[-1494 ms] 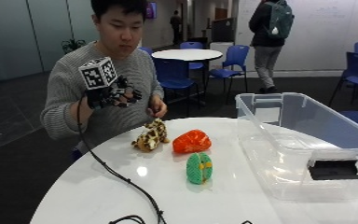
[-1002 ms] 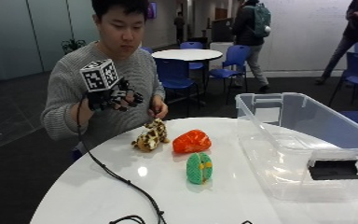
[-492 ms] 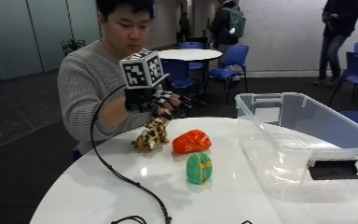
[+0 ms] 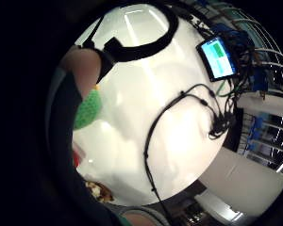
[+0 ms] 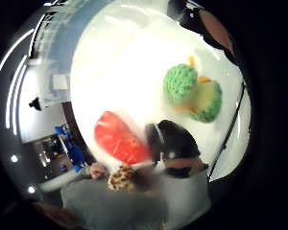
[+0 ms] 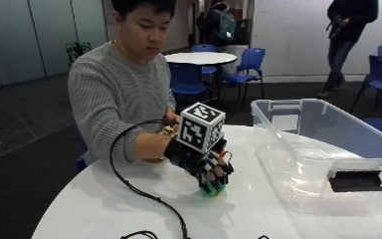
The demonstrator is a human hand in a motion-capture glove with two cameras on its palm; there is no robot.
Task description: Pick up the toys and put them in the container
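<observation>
gloved right hand (image 6: 204, 167) has come down from chest height to the white round bench (image 6: 98, 209) and now sits right over the green knitted ball toy (image 6: 212, 189); only a sliver of green shows under the fingers in the outside view. the fingers point down around the toy, but i cannot tell whether the grip has closed on it. thumb-side palm view shows the same green toy (image 5: 192, 93) lying on the bench with the red-orange soft toy (image 5: 120, 139) beside it and the spotted leopard plush (image 5: 122, 178) nearer the person's grey sweater. little-finger side view catches an edge of the green toy (image 4: 87, 110) too. versus the earlier frames: the hand was raised in front of the chest and all three toys lay untouched in the open; now the hand blocks the red one, and only a bit of the leopard plush (image 6: 169, 130) peeks out behind the forearm. the outside camera has also shifted, so the toys' changed places are not real moves. the clear plastic storage container (image 6: 323, 149) stands to the right on the bench, near the hand, with no toy visible in it. judgement: first pick is starting, green toy is the target, nothing binned yet; next is close, lift and carry right over the container wall.
</observation>
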